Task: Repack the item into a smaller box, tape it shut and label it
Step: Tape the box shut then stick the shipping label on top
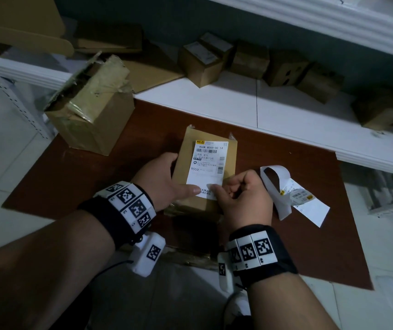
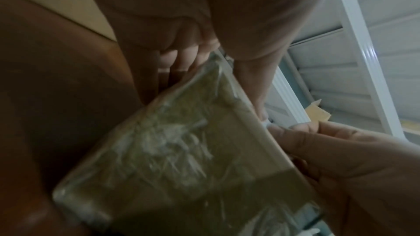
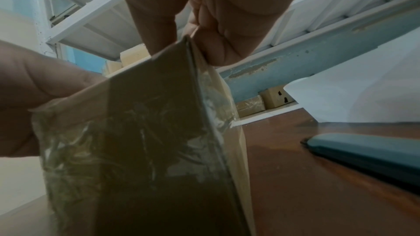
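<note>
Red-brown board (image 1: 71, 186) on pale floor tiles (image 1: 5, 144), below white shelving (image 1: 286, 110) with a row of small cartons (image 1: 250, 59). At board centre, small box (image 1: 229, 163), tape-wrapped at near end, with white printed label (image 1: 208, 167) on top face. Left hand (image 1: 164, 179) clasping box's near left side, thumb flat on label's near edge. Right hand (image 1: 243, 198) with thumb tip on same edge, remaining fingers curled against box's near right corner. Opened larger box (image 1: 90, 115) at board's far left corner; peeled backing paper (image 1: 293, 194) right of small box, apart from it.

Larger box (image 1: 90, 108) left — label backing (image 1: 293, 194) right.
</note>
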A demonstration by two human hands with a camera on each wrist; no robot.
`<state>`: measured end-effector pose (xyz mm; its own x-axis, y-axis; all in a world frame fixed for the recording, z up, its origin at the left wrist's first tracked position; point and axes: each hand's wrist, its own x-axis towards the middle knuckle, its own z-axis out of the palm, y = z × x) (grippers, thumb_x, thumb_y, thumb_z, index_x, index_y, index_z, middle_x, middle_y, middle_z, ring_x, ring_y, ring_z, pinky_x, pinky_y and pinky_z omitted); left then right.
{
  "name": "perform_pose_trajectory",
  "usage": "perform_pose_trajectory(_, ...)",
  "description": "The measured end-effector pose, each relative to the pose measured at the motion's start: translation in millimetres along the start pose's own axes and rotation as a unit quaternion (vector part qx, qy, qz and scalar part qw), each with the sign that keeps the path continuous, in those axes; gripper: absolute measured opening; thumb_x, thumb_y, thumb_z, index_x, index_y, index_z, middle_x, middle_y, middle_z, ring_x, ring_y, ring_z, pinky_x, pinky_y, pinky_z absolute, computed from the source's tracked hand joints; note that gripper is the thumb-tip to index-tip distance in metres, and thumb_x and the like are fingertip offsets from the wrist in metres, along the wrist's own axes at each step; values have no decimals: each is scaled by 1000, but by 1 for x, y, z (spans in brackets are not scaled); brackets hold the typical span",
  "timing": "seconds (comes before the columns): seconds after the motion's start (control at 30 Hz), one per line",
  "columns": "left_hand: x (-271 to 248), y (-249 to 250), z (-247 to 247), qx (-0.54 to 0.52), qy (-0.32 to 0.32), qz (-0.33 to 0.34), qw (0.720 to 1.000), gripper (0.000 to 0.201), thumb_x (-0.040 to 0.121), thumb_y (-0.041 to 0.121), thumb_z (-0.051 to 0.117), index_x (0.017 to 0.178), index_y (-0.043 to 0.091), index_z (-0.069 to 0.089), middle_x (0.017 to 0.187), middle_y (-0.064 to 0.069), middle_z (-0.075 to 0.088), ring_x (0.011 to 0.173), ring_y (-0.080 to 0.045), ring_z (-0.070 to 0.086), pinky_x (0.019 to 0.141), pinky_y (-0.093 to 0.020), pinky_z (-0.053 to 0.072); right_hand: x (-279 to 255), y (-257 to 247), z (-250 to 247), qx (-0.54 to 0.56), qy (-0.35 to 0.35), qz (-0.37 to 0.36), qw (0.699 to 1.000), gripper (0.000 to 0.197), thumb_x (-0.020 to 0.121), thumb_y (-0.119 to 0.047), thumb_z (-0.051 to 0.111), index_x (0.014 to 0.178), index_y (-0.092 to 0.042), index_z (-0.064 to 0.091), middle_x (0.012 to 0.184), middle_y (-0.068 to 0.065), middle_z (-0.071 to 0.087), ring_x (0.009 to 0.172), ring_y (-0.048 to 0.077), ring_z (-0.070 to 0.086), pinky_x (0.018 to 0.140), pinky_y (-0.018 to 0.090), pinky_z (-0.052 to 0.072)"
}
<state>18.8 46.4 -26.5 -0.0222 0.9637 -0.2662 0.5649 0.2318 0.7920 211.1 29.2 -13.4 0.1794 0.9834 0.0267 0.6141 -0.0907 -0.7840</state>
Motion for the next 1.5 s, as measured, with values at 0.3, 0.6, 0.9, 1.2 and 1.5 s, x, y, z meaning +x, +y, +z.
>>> perform_pose_trajectory(0.3,3,-1,0,11,4,-4,1000,84,58,53,90,130,29,54,121,15,67,104,-7,64,91,-39,56,3,13,2,50,34,51,997,48,74,-58,73,113,-35,59,111,-6,64,93,8,63,87,35,56)
perform_pose_trajectory(0.6,4,-2,-2,-4,-10,-9,1000,88,43,72,75,121,34,60,112,19,70,97,-3,68,85,-37,59,-10,14,6,108,-96,64,987,60,79,-43,79,133,-38,55,109,-22,72,95,-6,68,84,28,57)
perform_pose_trajectory(0.9,4,0,-4,6,-19,-22,1000,82,47,64,83,118,31,60,112,16,70,100,-5,66,87,-39,58,-3,20,7,111,-86,70,988,38,90,-31,68,126,-37,61,105,-22,73,96,-2,69,87,34,58)
perform_pose_trajectory(1.2,-1,4,-16,20,-86,-73,993,121,37,68,88,141,23,46,131,10,61,113,-12,61,98,-40,52,-7,18,5,167,-76,122,975,48,78,-48,79,118,-28,61,93,-14,73,76,-6,69,69,23,58)
perform_pose_trajectory(1.5,-3,0,13,-121,16,-5,993,32,89,42,67,120,35,62,103,17,74,89,-4,71,86,-41,58,-8,14,13,128,-94,89,983,48,86,-46,72,130,-33,57,101,-17,74,85,-4,70,73,22,59)
